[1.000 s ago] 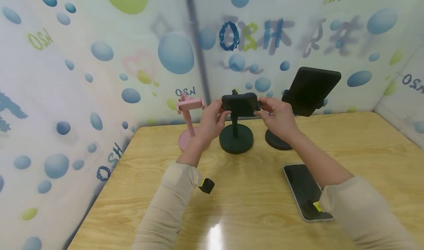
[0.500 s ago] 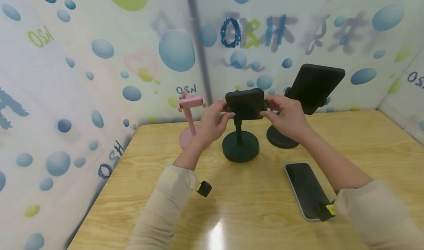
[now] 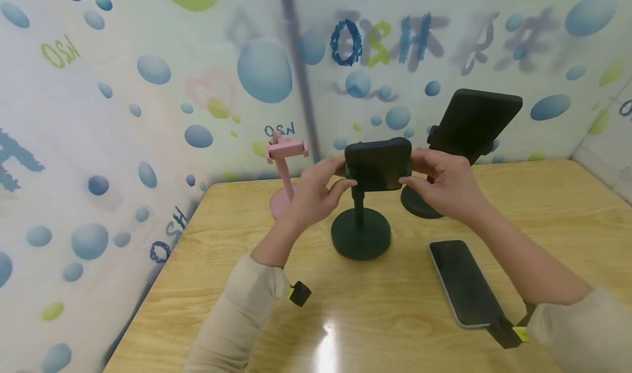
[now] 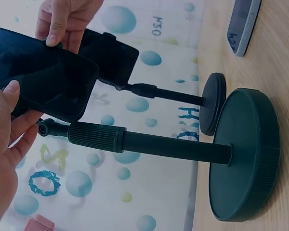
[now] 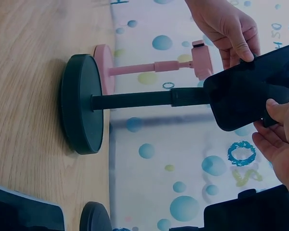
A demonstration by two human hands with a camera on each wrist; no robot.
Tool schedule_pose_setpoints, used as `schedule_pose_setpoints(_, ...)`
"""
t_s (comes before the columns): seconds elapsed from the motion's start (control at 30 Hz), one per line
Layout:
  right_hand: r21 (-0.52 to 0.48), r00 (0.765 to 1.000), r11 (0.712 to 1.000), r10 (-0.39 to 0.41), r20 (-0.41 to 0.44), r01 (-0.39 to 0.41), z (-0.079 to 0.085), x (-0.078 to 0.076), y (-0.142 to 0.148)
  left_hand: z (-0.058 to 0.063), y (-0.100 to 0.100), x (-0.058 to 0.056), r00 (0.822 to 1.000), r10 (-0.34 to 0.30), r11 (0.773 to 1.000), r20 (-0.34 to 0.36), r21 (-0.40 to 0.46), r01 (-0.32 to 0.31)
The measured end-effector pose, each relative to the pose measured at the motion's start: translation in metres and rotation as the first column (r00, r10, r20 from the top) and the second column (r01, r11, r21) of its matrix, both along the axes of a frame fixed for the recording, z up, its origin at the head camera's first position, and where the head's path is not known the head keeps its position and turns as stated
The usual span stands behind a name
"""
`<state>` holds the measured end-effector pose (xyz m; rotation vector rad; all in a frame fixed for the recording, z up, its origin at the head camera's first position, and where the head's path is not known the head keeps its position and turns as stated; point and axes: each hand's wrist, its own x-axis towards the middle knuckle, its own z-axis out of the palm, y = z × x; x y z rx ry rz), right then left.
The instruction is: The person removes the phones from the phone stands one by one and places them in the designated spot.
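Note:
A black phone (image 3: 378,167) sits sideways at the top of a dark green phone stand (image 3: 361,235) in the middle of the table. My left hand (image 3: 318,192) grips the left end of the phone and holder, thumb in front and fingers behind. At the other end my right hand (image 3: 449,189) pinches in the same way, its thumb (image 5: 277,109) on the phone's edge. The phone hides the holder behind it; the stand's ribbed collar and straight pole show in the left wrist view. The round base appears to rest on the tabletop.
A pink phone stand (image 3: 286,149) with no phone stands behind my left hand. Behind my right hand, a black stand (image 3: 419,204) holds a dark tablet-like device (image 3: 476,122). Another phone (image 3: 464,282) lies flat on the wooden table (image 3: 237,225). A patterned wall covering (image 3: 222,49) rises behind.
Both hands have drawn the green stand with its phone nearer to me and slightly right. The pink stand, the black stand and the flat phone stay where they were on the table.

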<state>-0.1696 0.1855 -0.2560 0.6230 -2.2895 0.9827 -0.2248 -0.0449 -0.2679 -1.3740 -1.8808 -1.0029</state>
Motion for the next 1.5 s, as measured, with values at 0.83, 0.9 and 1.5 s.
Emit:
schedule_pose_setpoints(0.83, -0.007, 0.993, 0.994, 0.106, -0.047, -0.106, -0.007, 0.016, 0.0, -0.009, -0.006, 0.02, 0.991, -0.004, 1.0, -0.132, 0.007, 0.005)
schedule_pose_setpoints(0.9, -0.021, 0.992, 0.993, 0.119, -0.043, -0.12, -0.008, 0.016, 0.001, -0.009, -0.006, 0.02, 0.991, -0.006, 1.0, -0.131, 0.012, 0.007)
schedule_pose_setpoints(1.5, -0.109, 0.993, 0.987, 0.119, -0.001, -0.118, -0.016, 0.02, 0.0, -0.015, -0.004, 0.022, 0.995, -0.012, 1.0, -0.103, 0.022, 0.014)
